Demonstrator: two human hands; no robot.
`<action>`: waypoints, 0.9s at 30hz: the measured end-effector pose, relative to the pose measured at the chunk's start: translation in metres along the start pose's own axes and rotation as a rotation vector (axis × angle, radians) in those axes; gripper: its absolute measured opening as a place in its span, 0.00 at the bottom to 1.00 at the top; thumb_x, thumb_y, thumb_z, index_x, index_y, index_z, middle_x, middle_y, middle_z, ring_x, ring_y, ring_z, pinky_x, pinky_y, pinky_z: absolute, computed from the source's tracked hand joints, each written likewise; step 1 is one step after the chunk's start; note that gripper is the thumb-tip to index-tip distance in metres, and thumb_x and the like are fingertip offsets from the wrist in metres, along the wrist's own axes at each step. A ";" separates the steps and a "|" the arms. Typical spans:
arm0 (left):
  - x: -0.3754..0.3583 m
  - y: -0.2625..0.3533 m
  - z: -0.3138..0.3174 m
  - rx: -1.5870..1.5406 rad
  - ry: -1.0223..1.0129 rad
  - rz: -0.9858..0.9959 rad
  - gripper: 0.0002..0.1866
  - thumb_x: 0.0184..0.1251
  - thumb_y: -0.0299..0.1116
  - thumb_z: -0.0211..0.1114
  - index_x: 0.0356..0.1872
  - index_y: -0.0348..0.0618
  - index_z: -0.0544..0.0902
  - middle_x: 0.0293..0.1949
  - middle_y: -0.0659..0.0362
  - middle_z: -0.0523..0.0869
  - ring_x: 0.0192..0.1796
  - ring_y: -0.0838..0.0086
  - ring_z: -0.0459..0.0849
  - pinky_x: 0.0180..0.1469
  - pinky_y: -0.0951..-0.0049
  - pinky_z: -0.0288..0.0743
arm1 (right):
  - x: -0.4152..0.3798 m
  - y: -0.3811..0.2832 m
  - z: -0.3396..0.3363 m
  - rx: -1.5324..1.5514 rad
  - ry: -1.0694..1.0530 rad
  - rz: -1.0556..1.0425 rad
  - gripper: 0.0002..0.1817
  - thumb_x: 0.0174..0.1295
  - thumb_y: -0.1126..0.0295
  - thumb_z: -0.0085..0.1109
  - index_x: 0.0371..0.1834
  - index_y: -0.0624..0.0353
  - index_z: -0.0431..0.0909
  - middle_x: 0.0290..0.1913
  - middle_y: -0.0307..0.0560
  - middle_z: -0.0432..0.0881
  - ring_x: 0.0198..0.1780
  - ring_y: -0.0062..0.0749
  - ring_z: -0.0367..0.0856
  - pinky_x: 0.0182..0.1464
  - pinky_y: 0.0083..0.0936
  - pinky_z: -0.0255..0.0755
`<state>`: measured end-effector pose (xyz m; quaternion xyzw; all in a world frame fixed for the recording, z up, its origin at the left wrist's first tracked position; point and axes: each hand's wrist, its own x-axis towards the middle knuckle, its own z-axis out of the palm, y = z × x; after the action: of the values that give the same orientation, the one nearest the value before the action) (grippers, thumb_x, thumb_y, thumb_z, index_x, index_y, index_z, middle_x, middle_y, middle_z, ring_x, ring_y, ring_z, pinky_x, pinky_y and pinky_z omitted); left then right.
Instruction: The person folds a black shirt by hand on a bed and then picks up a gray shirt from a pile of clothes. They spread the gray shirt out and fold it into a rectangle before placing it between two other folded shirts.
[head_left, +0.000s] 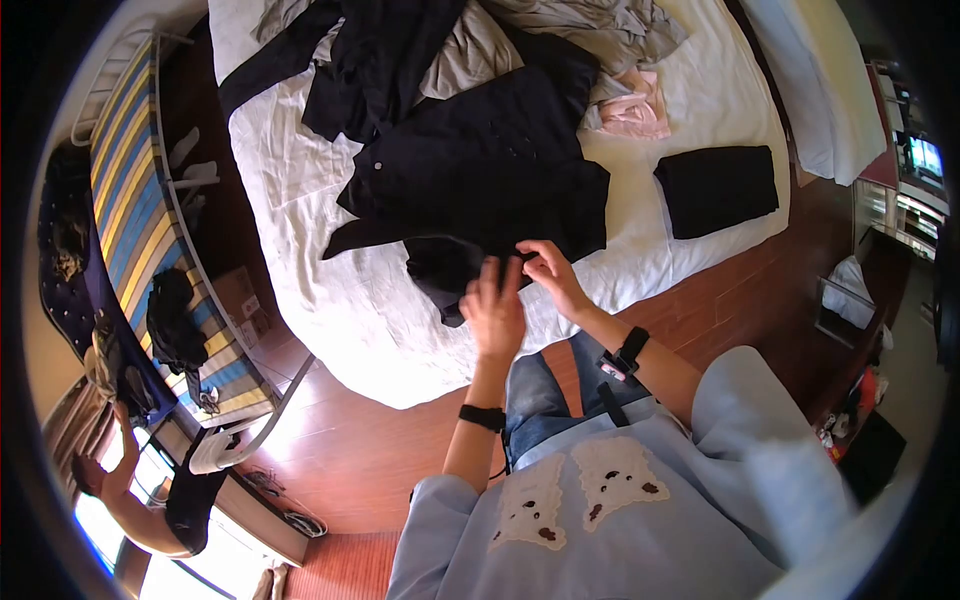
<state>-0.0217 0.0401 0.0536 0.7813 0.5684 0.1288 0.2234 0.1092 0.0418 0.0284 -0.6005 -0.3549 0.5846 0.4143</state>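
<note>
A black garment point(470, 170) with a button lies spread on the bed; its exact kind is hard to tell. At its near edge, a bunched part hangs toward me. My left hand point(493, 318) is over this edge, fingers stretched out and slightly smeared by motion, with nothing visible held in them. Close beside it on the right, my right hand point(556, 280) has its fingers bent in a pinch at the garment's edge. A folded black garment point(717, 190) lies flat to the right, apart from both hands.
Grey cloth point(610, 30) and a pink cloth point(637, 105) lie farther back on the white bed sheet point(300, 230). A striped bed point(135, 190) with dark clothes stands left. Another person point(140, 500) is at the far lower left. A white mattress point(815, 85) stands at right.
</note>
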 end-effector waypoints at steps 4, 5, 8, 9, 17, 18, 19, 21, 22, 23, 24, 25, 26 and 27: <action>-0.030 0.005 0.034 -0.020 -0.202 0.040 0.30 0.41 0.24 0.57 0.53 0.40 0.65 0.52 0.54 0.66 0.53 0.62 0.64 0.52 0.61 0.59 | 0.015 -0.004 0.000 -0.204 -0.038 0.112 0.26 0.52 0.64 0.56 0.54 0.58 0.62 0.43 0.49 0.72 0.43 0.28 0.71 0.43 0.20 0.65; -0.034 0.002 0.039 -0.036 -0.189 0.046 0.29 0.41 0.23 0.57 0.53 0.40 0.66 0.52 0.53 0.66 0.53 0.62 0.64 0.53 0.61 0.59 | 0.019 -0.005 0.004 -0.346 -0.044 0.104 0.27 0.51 0.63 0.58 0.54 0.58 0.62 0.42 0.50 0.73 0.42 0.29 0.72 0.43 0.21 0.66; -0.042 -0.005 0.036 -0.109 -0.179 0.068 0.26 0.41 0.20 0.54 0.49 0.36 0.68 0.49 0.50 0.67 0.53 0.59 0.65 0.52 0.63 0.62 | 0.033 -0.004 0.027 -0.310 -0.057 0.138 0.34 0.42 0.59 0.65 0.53 0.60 0.62 0.41 0.55 0.74 0.39 0.36 0.74 0.41 0.27 0.69; -0.044 -0.007 0.037 -0.131 -0.206 0.075 0.25 0.42 0.21 0.53 0.48 0.35 0.68 0.49 0.50 0.68 0.53 0.58 0.66 0.52 0.63 0.63 | 0.037 -0.004 0.036 -0.308 -0.057 0.164 0.35 0.41 0.59 0.66 0.52 0.61 0.63 0.41 0.56 0.74 0.39 0.39 0.75 0.40 0.29 0.69; -0.047 -0.023 0.048 -0.261 -0.153 0.124 0.14 0.44 0.22 0.53 0.36 0.33 0.73 0.38 0.49 0.73 0.44 0.57 0.71 0.45 0.64 0.67 | 0.044 0.008 0.077 -0.733 0.045 -0.029 0.38 0.40 0.83 0.51 0.59 0.60 0.50 0.46 0.66 0.65 0.49 0.56 0.66 0.49 0.34 0.64; -0.044 -0.023 0.048 -0.284 -0.135 0.112 0.13 0.44 0.22 0.53 0.36 0.34 0.73 0.38 0.50 0.73 0.43 0.57 0.71 0.45 0.64 0.67 | 0.044 0.009 0.078 -0.674 0.098 -0.108 0.37 0.40 0.84 0.49 0.59 0.60 0.50 0.48 0.66 0.65 0.49 0.56 0.66 0.49 0.34 0.63; -0.041 -0.022 0.048 -0.309 -0.116 0.102 0.13 0.44 0.23 0.53 0.36 0.34 0.73 0.37 0.50 0.74 0.43 0.57 0.71 0.45 0.64 0.67 | 0.044 0.009 0.080 -0.618 0.152 -0.189 0.37 0.39 0.85 0.48 0.59 0.59 0.51 0.50 0.65 0.64 0.50 0.55 0.66 0.49 0.34 0.63; -0.035 -0.017 0.044 -0.279 -0.119 0.038 0.13 0.45 0.24 0.54 0.36 0.35 0.74 0.37 0.50 0.75 0.42 0.58 0.72 0.44 0.64 0.67 | 0.042 0.005 0.076 -0.494 0.193 -0.230 0.37 0.39 0.85 0.46 0.59 0.58 0.52 0.53 0.63 0.64 0.51 0.53 0.67 0.50 0.34 0.62; -0.032 -0.015 0.041 -0.264 -0.120 0.003 0.14 0.45 0.25 0.55 0.37 0.36 0.74 0.37 0.50 0.75 0.41 0.59 0.73 0.44 0.64 0.67 | 0.041 0.000 0.074 -0.424 0.178 -0.192 0.36 0.39 0.85 0.46 0.59 0.57 0.54 0.53 0.62 0.64 0.51 0.53 0.67 0.51 0.34 0.61; -0.029 -0.016 0.039 -0.240 -0.114 0.081 0.15 0.46 0.26 0.54 0.39 0.36 0.73 0.38 0.50 0.75 0.42 0.58 0.73 0.45 0.64 0.67 | 0.040 -0.005 0.072 -0.354 0.163 -0.153 0.36 0.39 0.85 0.45 0.58 0.56 0.55 0.54 0.60 0.65 0.51 0.52 0.67 0.51 0.34 0.61; -0.027 -0.019 0.037 -0.215 -0.108 0.156 0.16 0.47 0.27 0.54 0.41 0.36 0.73 0.40 0.50 0.75 0.43 0.57 0.72 0.45 0.63 0.67 | 0.038 -0.010 0.071 -0.361 0.156 -0.143 0.34 0.40 0.84 0.45 0.58 0.56 0.56 0.50 0.61 0.68 0.49 0.53 0.69 0.51 0.35 0.61; -0.026 -0.020 0.037 -0.188 -0.101 0.232 0.18 0.48 0.28 0.54 0.43 0.36 0.72 0.41 0.50 0.75 0.44 0.57 0.72 0.46 0.63 0.66 | 0.035 -0.015 0.071 -0.367 0.148 -0.133 0.33 0.41 0.82 0.45 0.57 0.56 0.57 0.46 0.62 0.70 0.47 0.54 0.70 0.50 0.36 0.62; -0.025 -0.020 0.039 -0.243 -0.190 0.132 0.20 0.49 0.29 0.53 0.46 0.35 0.70 0.43 0.49 0.74 0.46 0.56 0.71 0.47 0.62 0.65 | 0.032 -0.019 0.072 -0.372 0.140 -0.123 0.31 0.42 0.81 0.45 0.57 0.55 0.58 0.42 0.63 0.73 0.45 0.55 0.71 0.50 0.37 0.63; -0.024 -0.018 0.041 -0.296 -0.279 0.031 0.21 0.50 0.30 0.53 0.49 0.35 0.68 0.45 0.48 0.74 0.47 0.54 0.70 0.49 0.61 0.64 | 0.027 -0.023 0.074 -0.454 0.132 -0.130 0.30 0.43 0.80 0.45 0.56 0.54 0.58 0.41 0.63 0.73 0.43 0.55 0.71 0.48 0.38 0.63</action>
<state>-0.0263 0.0135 0.0105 0.7590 0.4945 0.1052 0.4104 0.0387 0.0819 0.0402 -0.6909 -0.4873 0.4214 0.3279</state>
